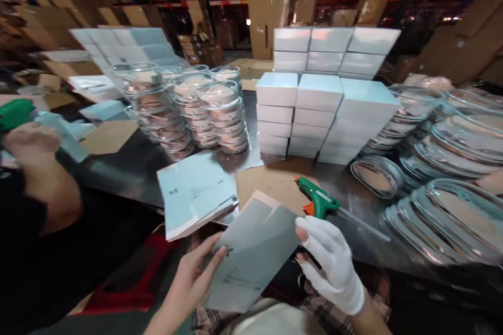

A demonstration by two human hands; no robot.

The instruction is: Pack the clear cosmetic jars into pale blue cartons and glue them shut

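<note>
Both hands clamp one flat, unfolded carton blank (251,251), held tilted just off the near edge of the bench (129,172). Bare, the left hand (192,277) pinches its lower left edge, thumb on the printed face and fingers behind. Gloved in white, the right hand (334,261) grips the right edge, thumb on top. The blank is pale grey-blue with a small dark mark near the left thumb; its tan underside shows along the top flap.

Just beyond it, at the near edge, lies a loose stack of the same flat blanks (194,193), partly overhanging. To the right of that stack a sheet of brown cardboard (271,183) lies on the metal top, and a green glue gun (318,201) rests across its right side, nozzle pointing toward the far left, close to the gloved hand but apart from it.

Farther in, near the middle of the bench, stand columns of folded pale-blue boxes (318,115), with a second block of boxes behind them. Left of these are stacks of round clear-lidded tins (188,110). Along the right edge lie overlapping piles of oval clear-lidded trays (444,183); what they hold is too blurred to tell.

At the left edge another person's hand (29,138) is close to a green object, possibly a second glue gun (15,114).
</note>
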